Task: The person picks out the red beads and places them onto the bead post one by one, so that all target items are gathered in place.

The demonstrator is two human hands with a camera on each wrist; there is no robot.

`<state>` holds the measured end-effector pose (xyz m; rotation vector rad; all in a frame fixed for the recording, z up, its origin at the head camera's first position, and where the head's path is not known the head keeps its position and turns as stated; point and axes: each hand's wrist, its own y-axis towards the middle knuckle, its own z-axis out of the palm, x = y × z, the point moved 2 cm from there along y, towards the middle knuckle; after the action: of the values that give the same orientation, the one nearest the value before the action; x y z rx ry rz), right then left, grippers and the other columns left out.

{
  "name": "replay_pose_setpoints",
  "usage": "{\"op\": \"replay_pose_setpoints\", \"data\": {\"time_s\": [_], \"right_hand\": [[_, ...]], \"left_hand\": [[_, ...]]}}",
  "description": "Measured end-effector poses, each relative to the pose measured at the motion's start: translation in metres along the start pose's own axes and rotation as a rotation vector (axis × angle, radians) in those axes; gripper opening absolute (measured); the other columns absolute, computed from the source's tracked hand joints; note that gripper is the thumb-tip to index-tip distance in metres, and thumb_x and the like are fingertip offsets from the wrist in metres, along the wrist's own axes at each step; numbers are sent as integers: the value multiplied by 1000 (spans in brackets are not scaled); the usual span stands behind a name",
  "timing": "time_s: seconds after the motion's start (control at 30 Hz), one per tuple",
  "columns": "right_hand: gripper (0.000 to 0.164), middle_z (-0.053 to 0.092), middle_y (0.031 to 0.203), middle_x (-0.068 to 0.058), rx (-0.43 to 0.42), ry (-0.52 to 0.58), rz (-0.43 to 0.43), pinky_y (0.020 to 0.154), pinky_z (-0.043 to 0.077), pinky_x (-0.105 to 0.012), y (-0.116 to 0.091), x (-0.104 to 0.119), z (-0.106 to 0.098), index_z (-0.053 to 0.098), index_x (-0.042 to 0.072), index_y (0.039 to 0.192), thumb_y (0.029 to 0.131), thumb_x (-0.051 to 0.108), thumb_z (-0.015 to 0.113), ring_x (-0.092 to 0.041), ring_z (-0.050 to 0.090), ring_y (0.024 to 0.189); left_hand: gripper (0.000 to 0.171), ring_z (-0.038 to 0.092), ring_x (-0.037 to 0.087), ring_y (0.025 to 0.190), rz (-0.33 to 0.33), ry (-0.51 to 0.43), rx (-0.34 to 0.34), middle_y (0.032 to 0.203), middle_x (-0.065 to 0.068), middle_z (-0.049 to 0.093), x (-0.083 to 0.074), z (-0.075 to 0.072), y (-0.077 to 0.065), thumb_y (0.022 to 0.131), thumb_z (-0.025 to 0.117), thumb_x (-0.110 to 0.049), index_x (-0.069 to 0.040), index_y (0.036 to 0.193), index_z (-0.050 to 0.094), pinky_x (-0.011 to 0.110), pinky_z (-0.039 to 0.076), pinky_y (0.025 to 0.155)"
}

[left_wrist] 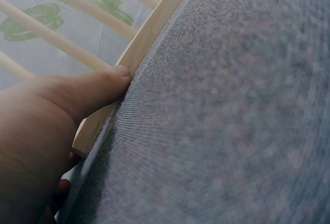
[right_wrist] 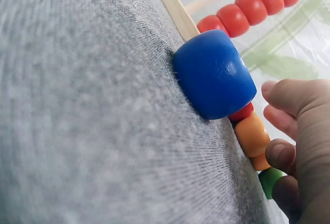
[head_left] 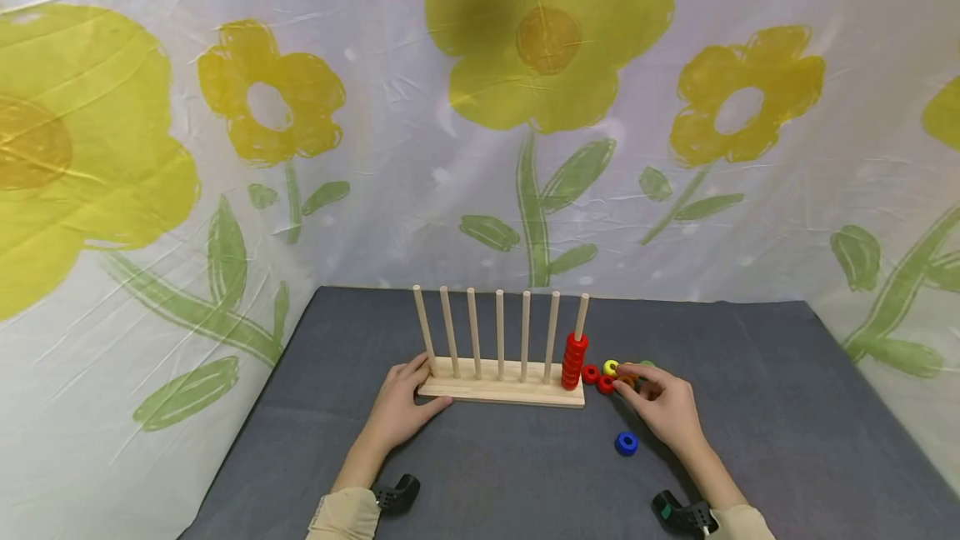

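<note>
A wooden peg rack point(head_left: 495, 390) stands on the table, its row of upright pegs rising from a flat base. My left hand point(head_left: 401, 407) grips the left end of the base, thumb point(left_wrist: 111, 80) along the front edge and fingers at the end and behind. Red beads point(head_left: 573, 362) are stacked on the rightmost peg. Beyond the rack's right end, my right hand point(head_left: 667, 407) hovers over loose beads with bent fingers, thumb and forefinger apart. Its fingertips are right at a red bead point(head_left: 606, 385), a yellow bead point(head_left: 611, 367) and an orange bead point(right_wrist: 251, 134).
A blue bead point(head_left: 626, 443) lies nearer the front, by the right wrist. Another red bead point(head_left: 590, 374) sits close to the rack's base, and a green bead point(right_wrist: 269, 182) is partly hidden by the right hand. Behind the dark-clothed table point(head_left: 525, 482) hangs a flower-printed curtain point(head_left: 405, 190).
</note>
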<state>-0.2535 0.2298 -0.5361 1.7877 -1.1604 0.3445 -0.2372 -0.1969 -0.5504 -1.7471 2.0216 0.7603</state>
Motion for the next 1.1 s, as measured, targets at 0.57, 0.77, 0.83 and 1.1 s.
{"op": "replay_pose_setpoints", "data": {"time_s": [0.57,0.77,0.83,1.1], "right_hand": [[28,65,75,6,63,-13,-37,47,40,-22,-1,-5,8,83,7,106,81,2,92,2,44,53],[30,72,84,-3,50,-84,-74,47,42,-22,0,-2,4,82,4,106,77,0,93,4,44,54],[31,72,86,-4,61,-108,-78,48,42,-22,0,-2,4,83,5,106,77,1,93,5,44,55],[35,75,92,-4,148,-140,3,50,44,-22,-1,-2,8,82,5,112,79,6,94,4,46,55]], "left_hand": [[75,45,42,143,10,11,-5,164,17,46,2,-1,1,93,83,-38,-1,152,57,64,41,114],[75,44,42,143,14,-3,4,164,18,46,-1,1,3,94,83,-39,0,152,56,64,41,114],[75,45,42,143,12,-7,-3,164,18,46,0,1,3,93,83,-38,1,152,57,64,41,114],[73,44,43,144,-1,8,8,163,18,46,2,1,2,93,84,-38,0,150,59,64,41,114]]}}
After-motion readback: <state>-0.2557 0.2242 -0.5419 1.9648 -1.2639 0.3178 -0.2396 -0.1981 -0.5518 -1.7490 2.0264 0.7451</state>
